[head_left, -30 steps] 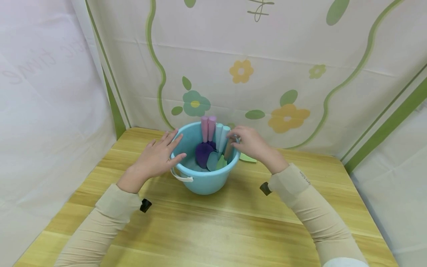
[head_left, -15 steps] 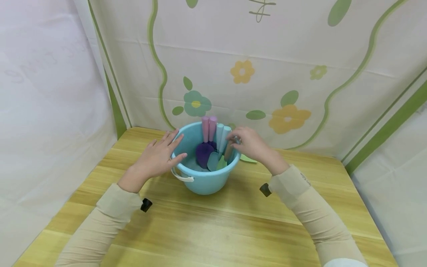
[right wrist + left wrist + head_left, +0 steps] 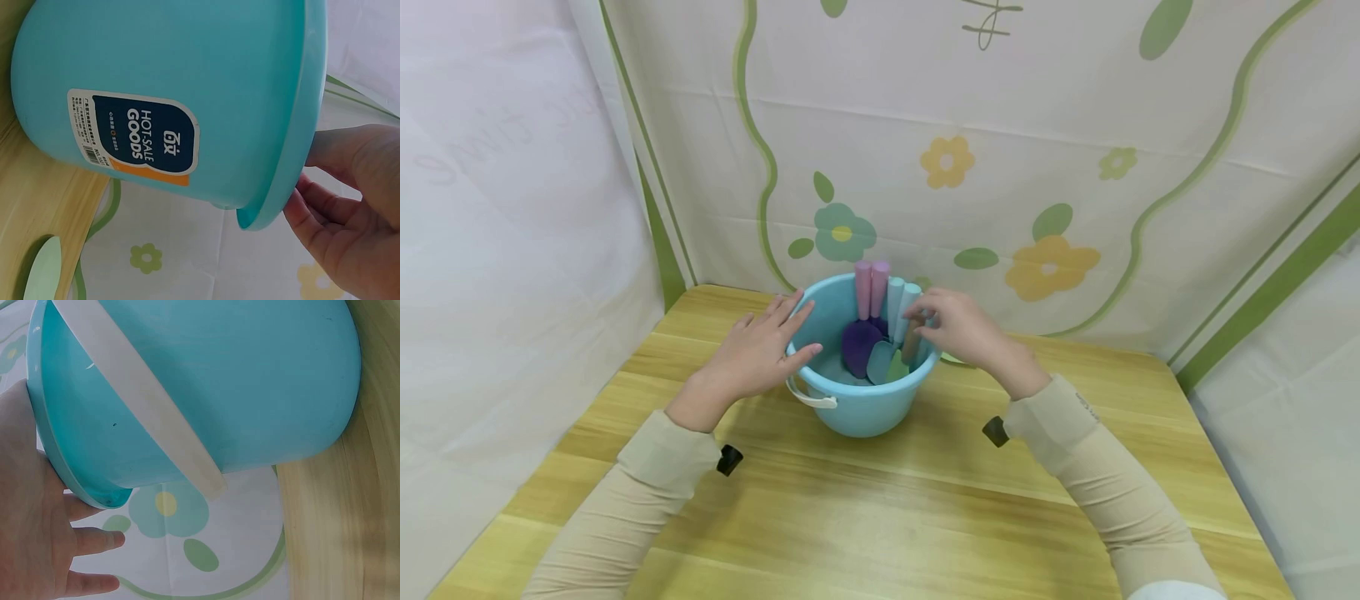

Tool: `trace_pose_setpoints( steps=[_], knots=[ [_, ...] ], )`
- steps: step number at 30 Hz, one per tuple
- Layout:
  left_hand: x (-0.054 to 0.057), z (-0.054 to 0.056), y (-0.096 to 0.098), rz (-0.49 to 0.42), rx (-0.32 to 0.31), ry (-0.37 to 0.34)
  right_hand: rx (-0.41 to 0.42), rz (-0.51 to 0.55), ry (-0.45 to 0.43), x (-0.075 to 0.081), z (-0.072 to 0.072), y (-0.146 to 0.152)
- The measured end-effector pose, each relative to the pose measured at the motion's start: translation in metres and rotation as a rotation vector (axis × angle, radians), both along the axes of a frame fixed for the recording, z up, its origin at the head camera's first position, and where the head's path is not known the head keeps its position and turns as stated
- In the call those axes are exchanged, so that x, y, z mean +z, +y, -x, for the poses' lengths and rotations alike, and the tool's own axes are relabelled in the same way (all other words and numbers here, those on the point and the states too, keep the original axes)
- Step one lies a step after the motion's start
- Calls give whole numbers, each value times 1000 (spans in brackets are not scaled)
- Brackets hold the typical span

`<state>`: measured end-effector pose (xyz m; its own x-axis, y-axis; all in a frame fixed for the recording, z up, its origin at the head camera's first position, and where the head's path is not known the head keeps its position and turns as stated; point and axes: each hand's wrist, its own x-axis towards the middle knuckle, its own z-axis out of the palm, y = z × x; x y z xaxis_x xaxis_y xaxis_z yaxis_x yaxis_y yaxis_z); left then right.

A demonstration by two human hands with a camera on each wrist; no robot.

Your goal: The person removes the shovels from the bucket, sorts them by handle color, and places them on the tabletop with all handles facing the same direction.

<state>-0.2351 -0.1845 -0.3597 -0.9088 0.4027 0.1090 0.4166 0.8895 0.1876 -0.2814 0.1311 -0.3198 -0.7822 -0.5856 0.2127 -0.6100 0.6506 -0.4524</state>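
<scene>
A light blue bucket [image 3: 865, 412] stands on the table, with several small shovels leaning inside it. Two have pink handles [image 3: 878, 287] and dark purple blades [image 3: 859, 348]; two more have light blue handles [image 3: 907, 307]. My left hand [image 3: 752, 354] rests with spread, straight fingers on the bucket's left rim. At the right rim my right hand [image 3: 958, 329] pinches the brownish handle of a green shovel [image 3: 898, 367], whose blade is down in the bucket. The right wrist view shows those fingers behind the rim, their tips partly hidden.
A pale green blade [image 3: 44, 272] lies on the table right of the bucket, mostly covered by my right hand in the head view. The white bucket handle [image 3: 144, 394] hangs on the left side. A printed cloth [image 3: 1045, 150] rises behind the wooden table [image 3: 865, 517].
My right hand has shifted slightly left and down over the bucket's rim, along with the brownish handle. The left hand and bucket stay in place.
</scene>
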Motion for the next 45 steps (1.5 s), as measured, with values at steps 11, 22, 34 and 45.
trace_pose_setpoints(
  steps=[11, 22, 34, 45],
  knots=[
    [3, -1, 0, 4, -1, -6, 28, 47, -11, -3, -1, -7],
    [3, -1, 1, 2, -4, -5, 4, 124, -38, -7, -3, -14],
    [2, -1, 0, -6, -4, -1, 22, 149, -71, -10, -5, -16],
    [3, -2, 0, -8, -4, 1, 46, 160, -50, -11, -5, -14]
  ],
)
